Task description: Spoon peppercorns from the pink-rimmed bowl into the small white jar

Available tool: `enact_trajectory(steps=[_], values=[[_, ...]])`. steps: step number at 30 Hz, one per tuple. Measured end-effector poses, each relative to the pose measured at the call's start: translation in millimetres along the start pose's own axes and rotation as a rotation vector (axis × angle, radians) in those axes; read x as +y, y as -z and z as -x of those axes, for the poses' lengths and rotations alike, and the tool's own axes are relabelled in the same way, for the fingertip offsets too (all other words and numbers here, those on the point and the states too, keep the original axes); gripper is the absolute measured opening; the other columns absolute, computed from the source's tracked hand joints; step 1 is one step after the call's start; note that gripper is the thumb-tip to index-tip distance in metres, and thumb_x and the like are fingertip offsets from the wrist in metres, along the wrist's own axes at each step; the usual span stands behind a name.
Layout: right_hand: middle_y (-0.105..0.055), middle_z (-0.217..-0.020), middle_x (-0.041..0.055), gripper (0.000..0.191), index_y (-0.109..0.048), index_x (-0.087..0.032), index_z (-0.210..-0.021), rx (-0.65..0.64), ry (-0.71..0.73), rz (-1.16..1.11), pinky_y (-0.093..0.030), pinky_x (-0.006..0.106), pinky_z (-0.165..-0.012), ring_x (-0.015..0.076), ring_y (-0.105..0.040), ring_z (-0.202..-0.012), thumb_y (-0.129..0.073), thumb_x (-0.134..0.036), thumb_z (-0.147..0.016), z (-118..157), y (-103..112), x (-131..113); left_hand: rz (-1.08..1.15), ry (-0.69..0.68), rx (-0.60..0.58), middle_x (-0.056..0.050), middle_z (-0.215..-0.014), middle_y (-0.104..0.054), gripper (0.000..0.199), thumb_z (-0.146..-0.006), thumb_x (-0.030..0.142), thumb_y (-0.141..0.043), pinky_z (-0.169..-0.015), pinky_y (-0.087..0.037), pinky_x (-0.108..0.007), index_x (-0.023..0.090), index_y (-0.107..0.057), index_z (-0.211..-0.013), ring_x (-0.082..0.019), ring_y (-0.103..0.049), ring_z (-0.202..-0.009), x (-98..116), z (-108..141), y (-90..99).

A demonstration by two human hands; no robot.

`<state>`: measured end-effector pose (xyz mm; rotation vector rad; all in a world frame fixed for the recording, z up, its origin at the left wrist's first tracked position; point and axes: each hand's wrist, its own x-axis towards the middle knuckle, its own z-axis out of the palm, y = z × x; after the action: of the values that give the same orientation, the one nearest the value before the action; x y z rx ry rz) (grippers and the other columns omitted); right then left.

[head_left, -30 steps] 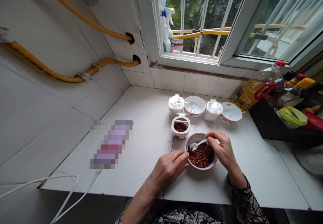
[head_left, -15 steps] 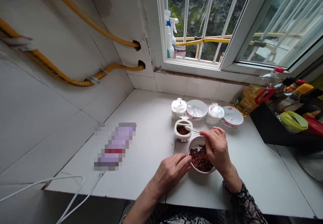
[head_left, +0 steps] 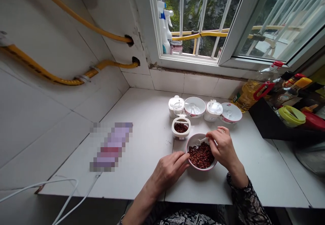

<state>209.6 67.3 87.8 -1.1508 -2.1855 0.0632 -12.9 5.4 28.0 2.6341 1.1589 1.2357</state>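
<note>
A bowl (head_left: 187,144) with a pink rim holds many small dark red-brown pieces. My left hand (head_left: 170,171) grips its left rim between thumb and fingers. Pinched in my right hand (head_left: 221,147) is a small white spoon (head_left: 202,140), its tip inside the bowl near the back wall, above the pieces. Just behind and left of the bowl stands a small white-rimmed jar (head_left: 181,129), its clear lid raised, with similar dark pieces inside.
Behind stand two lidded white jars (head_left: 176,104) (head_left: 213,110) and two bowls (head_left: 195,106) (head_left: 231,112) with white spoons. An oil bottle (head_left: 246,94) and a black condiment rack (head_left: 264,123) are at right. A blurred purple object (head_left: 114,143) and white cable (head_left: 72,198) lie left.
My right hand has brought the spoon from over the open jar back into the bowl. My left hand stays at the bowl's rim. The whole view has shifted slightly.
</note>
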Motion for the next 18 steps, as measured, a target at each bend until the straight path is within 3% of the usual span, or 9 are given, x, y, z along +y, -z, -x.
enact_trajectory(steps=[5, 10, 13, 18], values=[[-0.068, -0.07, -0.0007, 0.021, -0.06, -0.021, -0.078, -0.102, -0.095, -0.157, -0.036, 0.042, -0.095, 0.0164, -0.06, -0.066, -0.044, -0.008, -0.083, 2.5, -11.9, -9.7, -0.004, 0.001, -0.003, -0.009, -0.094, -0.069, 0.02, -0.1, 0.023, -0.045, -0.068, -0.059, -0.026, 0.015, -0.054, -0.117, -0.017, -0.07, -0.079, 0.4, -0.5, 1.0], [-0.071, -0.074, 0.001, 0.02, -0.064, -0.024, -0.075, 0.001, -0.284, -0.256, -0.041, 0.041, -0.091, 0.021, -0.062, -0.078, -0.047, -0.015, -0.082, 4.1, -9.8, -5.3, -0.004, -0.005, -0.001, -0.009, -0.093, -0.069, 0.02, -0.101, 0.023, -0.045, -0.067, -0.059, -0.027, 0.014, -0.055, -0.115, -0.017, -0.07, -0.08, 0.6, -1.3, 1.6], [-0.068, -0.065, 0.0014, 0.018, -0.066, -0.024, -0.073, 0.036, -0.412, -0.329, -0.044, 0.039, -0.086, 0.0236, -0.061, -0.082, -0.05, -0.021, -0.08, 3.7, -5.5, -1.8, 0.0, -0.001, -0.008, -0.009, -0.093, -0.069, 0.019, -0.101, 0.023, -0.045, -0.067, -0.058, -0.026, 0.014, -0.055, -0.115, -0.017, -0.069, -0.079, 0.6, -1.5, 1.6], [-0.062, -0.057, 0.0004, 0.018, -0.066, -0.022, -0.069, 0.006, -0.591, -0.521, -0.045, 0.035, -0.075, 0.0216, -0.06, -0.071, -0.052, -0.029, -0.078, 0.2, 1.0, -4.8, 0.003, -0.007, -0.003, -0.009, -0.093, -0.069, 0.019, -0.1, 0.022, -0.046, -0.066, -0.057, -0.026, 0.014, -0.054, -0.115, -0.017, -0.069, -0.078, 0.7, -2.0, 1.9]])
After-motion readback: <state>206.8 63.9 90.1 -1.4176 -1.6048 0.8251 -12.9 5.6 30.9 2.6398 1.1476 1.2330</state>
